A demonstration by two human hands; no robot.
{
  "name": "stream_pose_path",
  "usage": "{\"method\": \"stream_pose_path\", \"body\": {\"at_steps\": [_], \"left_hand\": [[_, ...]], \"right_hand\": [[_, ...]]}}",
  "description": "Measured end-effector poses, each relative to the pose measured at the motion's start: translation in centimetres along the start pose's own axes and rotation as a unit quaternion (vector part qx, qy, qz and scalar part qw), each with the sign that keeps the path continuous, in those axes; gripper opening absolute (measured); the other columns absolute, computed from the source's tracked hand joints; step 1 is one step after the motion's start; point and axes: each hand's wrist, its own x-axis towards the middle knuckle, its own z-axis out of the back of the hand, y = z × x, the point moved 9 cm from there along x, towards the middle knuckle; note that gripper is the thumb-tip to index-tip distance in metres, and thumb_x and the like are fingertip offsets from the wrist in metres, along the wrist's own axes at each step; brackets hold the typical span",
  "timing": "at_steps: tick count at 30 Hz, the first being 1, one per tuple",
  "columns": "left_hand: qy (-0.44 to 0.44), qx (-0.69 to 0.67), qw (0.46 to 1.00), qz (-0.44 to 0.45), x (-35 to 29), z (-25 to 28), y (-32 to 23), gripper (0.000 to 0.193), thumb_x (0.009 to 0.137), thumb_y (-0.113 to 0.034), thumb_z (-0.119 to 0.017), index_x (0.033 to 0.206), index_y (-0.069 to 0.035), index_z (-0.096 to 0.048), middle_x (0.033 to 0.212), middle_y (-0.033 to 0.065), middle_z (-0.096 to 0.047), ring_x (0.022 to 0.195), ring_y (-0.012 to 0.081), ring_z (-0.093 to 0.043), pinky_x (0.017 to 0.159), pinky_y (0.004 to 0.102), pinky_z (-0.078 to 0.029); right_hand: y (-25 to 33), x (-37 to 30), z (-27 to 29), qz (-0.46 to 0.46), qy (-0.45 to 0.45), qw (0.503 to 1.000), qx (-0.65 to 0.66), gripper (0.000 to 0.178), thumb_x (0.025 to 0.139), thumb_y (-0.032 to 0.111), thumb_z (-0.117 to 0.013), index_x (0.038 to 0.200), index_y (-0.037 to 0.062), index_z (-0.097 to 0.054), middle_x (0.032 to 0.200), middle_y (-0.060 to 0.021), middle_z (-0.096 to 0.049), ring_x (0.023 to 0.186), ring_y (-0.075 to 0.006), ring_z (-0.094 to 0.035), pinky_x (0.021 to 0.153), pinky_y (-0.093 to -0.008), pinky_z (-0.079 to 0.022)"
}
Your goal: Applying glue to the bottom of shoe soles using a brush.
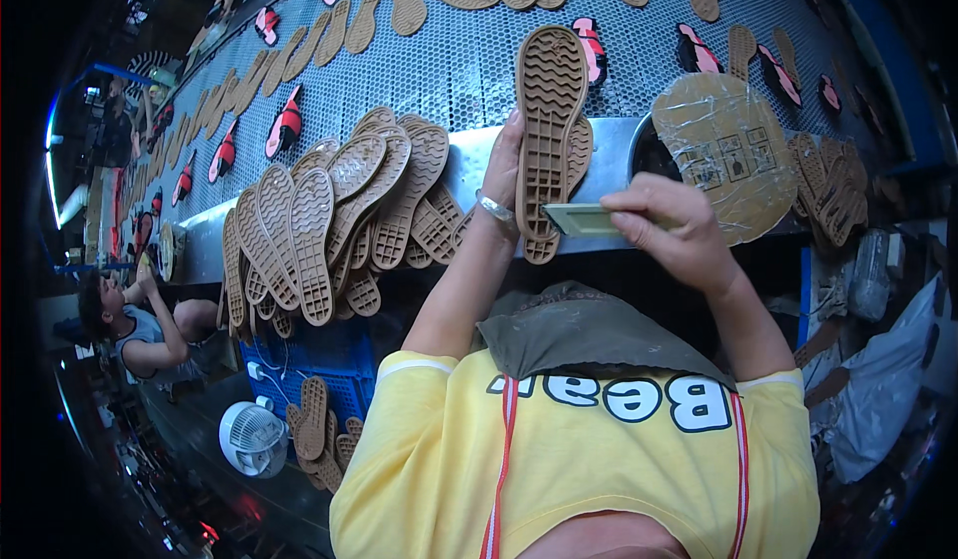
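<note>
My left hand (506, 155) grips a tan shoe sole (551, 80), held upright with its wavy and gridded tread facing me; most of the fingers are hidden behind it. A second tan sole (580, 152) shows partly behind the first. In my right hand (679, 225) is a flat, pale green brush (589, 221), pinched between thumb and fingers. Its dark end overlaps the lower part of the held sole; whether it touches cannot be told. To the left of my left hand, a large fanned pile of tan soles (311, 230) lies on the metal ledge (474, 165).
Beyond the ledge, a blue mesh conveyor (439, 80) carries tan soles and pink-black sandal uppers (284, 125). Right of my hand, a round pot has a taped cardboard cover (728, 160), with more soles (830, 188) beside it. A white fan (252, 439) stands low left; a co-worker (150, 329) sits farther left.
</note>
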Motion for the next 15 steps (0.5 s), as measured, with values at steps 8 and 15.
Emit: {"method": "stream_pose_path", "body": {"at_steps": [8, 15], "left_hand": [[0.008, 0.124, 0.99, 0.072, -2.3, -1.6, 2.4, 0.053, 0.093, -0.051, -0.037, 0.12, -0.006, -0.046, 0.1, 0.0107, -0.062, 0.072, 0.0132, -0.061, 0.055, 0.0235, -0.053], [-0.09, 0.052, 0.992, 0.07, 0.5, 2.5, 3.7, 0.046, 0.092, -0.046, -0.043, 0.118, -0.009, -0.049, 0.097, 0.0087, -0.063, 0.072, 0.0143, -0.063, 0.056, 0.0259, -0.054]], "right_hand": [[-6.2, 3.6, 9.2, -0.028, -0.201, 0.979, 0.002, 0.014, 0.082, 0.001, -0.06, 0.094, 0.0025, -0.066, 0.077, -0.0035, -0.061, 0.061, -0.0087, -0.053, 0.055, -0.0235, -0.045], [-1.3, 0.2, 0.0, 0.172, -0.07, 0.96, -0.211, 0.021, 0.073, -0.002, -0.065, 0.094, -0.0028, -0.061, 0.076, -0.013, -0.058, 0.066, -0.0293, -0.057, 0.057, -0.0357, -0.047]]}}
